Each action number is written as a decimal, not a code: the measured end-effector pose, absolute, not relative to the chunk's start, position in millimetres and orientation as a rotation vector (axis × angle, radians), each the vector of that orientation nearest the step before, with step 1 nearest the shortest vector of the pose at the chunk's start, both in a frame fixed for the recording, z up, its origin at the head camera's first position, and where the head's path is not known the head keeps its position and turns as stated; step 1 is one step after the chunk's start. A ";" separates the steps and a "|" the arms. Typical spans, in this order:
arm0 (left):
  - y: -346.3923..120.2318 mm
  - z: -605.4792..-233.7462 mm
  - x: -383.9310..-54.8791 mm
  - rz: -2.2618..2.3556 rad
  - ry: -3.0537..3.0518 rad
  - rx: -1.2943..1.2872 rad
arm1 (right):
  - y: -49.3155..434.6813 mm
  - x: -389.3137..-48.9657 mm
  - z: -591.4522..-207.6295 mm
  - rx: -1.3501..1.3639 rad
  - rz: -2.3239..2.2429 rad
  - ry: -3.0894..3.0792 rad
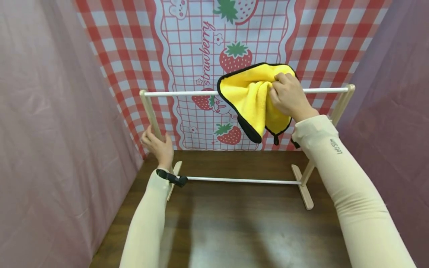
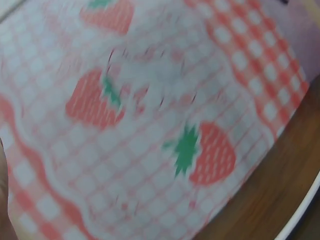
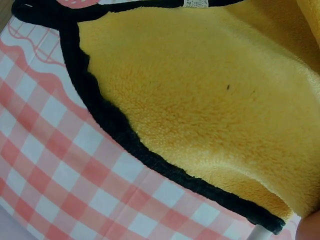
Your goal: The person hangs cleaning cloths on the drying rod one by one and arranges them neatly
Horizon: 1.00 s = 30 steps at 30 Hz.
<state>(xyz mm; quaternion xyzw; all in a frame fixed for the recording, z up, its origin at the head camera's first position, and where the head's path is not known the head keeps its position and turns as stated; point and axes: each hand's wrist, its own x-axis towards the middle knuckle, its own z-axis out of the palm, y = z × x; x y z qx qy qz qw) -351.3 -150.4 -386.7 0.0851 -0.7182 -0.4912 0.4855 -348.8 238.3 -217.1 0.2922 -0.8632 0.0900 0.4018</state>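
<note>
My right hand (image 1: 289, 95) pinches a yellow towel (image 1: 249, 93) with black edging, bunching its cloth into folds. The towel hangs in front of the top white bar of a wooden drying rack (image 1: 181, 93); whether part of it lies over the bar, I cannot tell. In the right wrist view the fleecy towel (image 3: 200, 100) fills most of the picture, with a black loop at one corner. My left hand (image 1: 159, 147) holds the rack's left post, thumb on one side and fingers on the other. Only a sliver of that hand shows in the left wrist view.
The rack's lower white bar (image 1: 241, 181) joins two wooden feet on the brown table (image 1: 214, 230). A red-and-white checked strawberry cloth (image 1: 130, 56) hangs behind. Pink curtains (image 1: 50, 130) stand at both sides.
</note>
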 end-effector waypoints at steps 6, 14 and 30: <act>-101.9 -360.3 -338.8 -1.383 -1.826 0.027 | 238.3 -346.3 -218.2 0.712 0.223 -2.201; -39.7 -334.0 -317.0 -1.717 -1.910 -0.234 | 236.8 -347.9 -217.0 0.668 0.226 -2.256; 31.7 -321.8 -285.5 -2.205 -1.860 -0.434 | 235.8 -348.0 -215.2 0.623 0.224 -2.299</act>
